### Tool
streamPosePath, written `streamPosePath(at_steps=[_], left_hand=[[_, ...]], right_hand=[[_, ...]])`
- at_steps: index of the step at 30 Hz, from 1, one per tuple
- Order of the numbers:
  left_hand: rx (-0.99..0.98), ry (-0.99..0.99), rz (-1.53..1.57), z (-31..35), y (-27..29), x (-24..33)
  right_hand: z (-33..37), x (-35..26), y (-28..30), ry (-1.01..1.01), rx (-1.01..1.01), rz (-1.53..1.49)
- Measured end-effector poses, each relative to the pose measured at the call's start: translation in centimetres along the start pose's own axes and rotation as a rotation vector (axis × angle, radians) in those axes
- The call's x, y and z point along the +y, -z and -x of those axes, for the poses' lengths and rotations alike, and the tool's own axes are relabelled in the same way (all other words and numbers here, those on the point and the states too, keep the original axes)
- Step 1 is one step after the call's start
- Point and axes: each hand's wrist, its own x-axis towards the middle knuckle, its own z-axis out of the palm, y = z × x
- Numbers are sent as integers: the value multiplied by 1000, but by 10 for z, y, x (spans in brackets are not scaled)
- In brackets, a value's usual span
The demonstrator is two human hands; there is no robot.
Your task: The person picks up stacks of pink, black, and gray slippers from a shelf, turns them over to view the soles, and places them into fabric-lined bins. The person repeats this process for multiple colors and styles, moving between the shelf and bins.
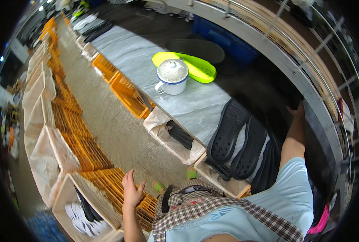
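Note:
My left hand (132, 189) hangs low over the orange crates with its fingers stretched out and nothing in it. Reaching far out to the right, my right hand (298, 112) is over the dark surface by the metal frame; its fingers are in shadow, and whether they hold anything is hidden. Between that arm and the table edge lie black shoe soles with holes, one sole (227, 131) beside another sole (250, 147). A white lidded mug (173, 82) with a blue rim stands on the grey marbled tabletop (201, 105), next to bright yellow-green soles (201, 69).
Orange crates (64, 117) with pale liners line the aisle (107, 117) on the left. One lined bin (62, 201) holds white and black pieces. More crates (125, 92) stand under the table. A blue crate (228, 40) and a metal rail (308, 56) lie beyond.

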Motion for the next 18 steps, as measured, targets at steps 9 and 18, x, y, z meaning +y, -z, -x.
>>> streamPosePath(at_steps=[9, 18], left_hand=[[1, 21, 3, 7, -2, 18], [-70, -182, 1, -5, -1, -19]], right_hand=[[-74, -2, 53, 1254, 1, 1270], [13, -104, 86, 1393, 94, 1868]])
